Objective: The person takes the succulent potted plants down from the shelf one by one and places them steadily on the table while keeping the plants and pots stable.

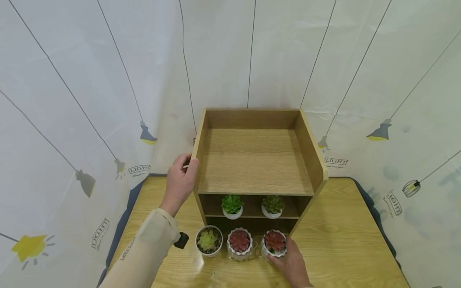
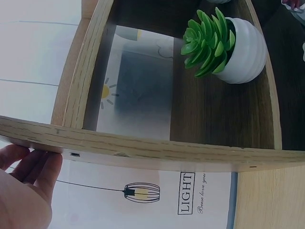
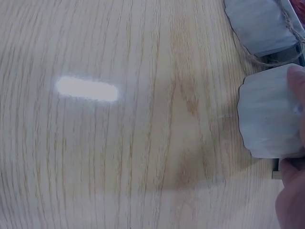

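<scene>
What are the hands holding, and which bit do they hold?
The right hand holds the white pot of the rightmost red plant by its sides; the left hand touches the outer side of the wooden shelf.

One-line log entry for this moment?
left hand: holds wooden shelf unit | right hand: grips rightmost potted red succulent | two potted green succulents: inside unit

1. Soft, bright light is filling the head view, while the lower compartments of the cabinet (image 1: 252, 160) are falling into shade.
2. Oblong white glare is shining off the table (image 3: 119, 143) in the right-wrist view; faint shadow is spreading beside the white pot (image 3: 269, 112).
3. In the left-wrist view, the backdrop (image 2: 38, 52) is washing out.
</scene>
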A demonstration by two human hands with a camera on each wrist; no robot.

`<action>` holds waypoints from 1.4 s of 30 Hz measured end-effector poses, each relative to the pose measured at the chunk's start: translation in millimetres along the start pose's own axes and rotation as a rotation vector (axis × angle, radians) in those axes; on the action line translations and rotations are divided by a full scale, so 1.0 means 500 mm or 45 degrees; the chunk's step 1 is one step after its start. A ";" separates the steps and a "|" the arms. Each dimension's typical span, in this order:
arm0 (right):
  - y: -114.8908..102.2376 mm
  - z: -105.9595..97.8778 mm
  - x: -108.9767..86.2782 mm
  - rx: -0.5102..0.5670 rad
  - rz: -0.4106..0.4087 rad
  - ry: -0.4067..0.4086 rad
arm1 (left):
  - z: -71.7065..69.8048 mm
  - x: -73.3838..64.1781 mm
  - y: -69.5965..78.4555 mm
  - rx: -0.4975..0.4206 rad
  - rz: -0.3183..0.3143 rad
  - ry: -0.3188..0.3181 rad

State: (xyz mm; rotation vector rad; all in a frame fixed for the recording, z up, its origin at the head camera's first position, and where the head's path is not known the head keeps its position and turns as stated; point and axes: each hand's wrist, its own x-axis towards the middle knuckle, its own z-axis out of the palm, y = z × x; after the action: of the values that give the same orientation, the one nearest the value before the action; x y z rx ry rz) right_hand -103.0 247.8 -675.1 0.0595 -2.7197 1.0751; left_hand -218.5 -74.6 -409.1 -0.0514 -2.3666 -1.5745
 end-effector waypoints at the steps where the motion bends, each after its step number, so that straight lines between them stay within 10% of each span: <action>1: 0.000 0.001 0.001 0.000 0.003 -0.004 | -0.001 0.000 0.001 0.002 0.001 -0.001; 32: -0.014 -0.069 0.023 0.060 0.212 -0.332 | 0.002 0.001 -0.002 -0.005 0.034 -0.004; 42: -0.023 -0.097 0.019 -0.023 0.101 -0.208 | 0.000 -0.001 -0.004 -0.010 0.032 -0.004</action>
State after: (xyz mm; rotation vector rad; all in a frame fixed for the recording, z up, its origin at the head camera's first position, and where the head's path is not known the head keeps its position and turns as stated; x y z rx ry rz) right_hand -101.9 273.0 -630.9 0.0377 -2.8992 1.1124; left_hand -218.3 -75.5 -410.9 -0.0847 -2.3529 -1.5733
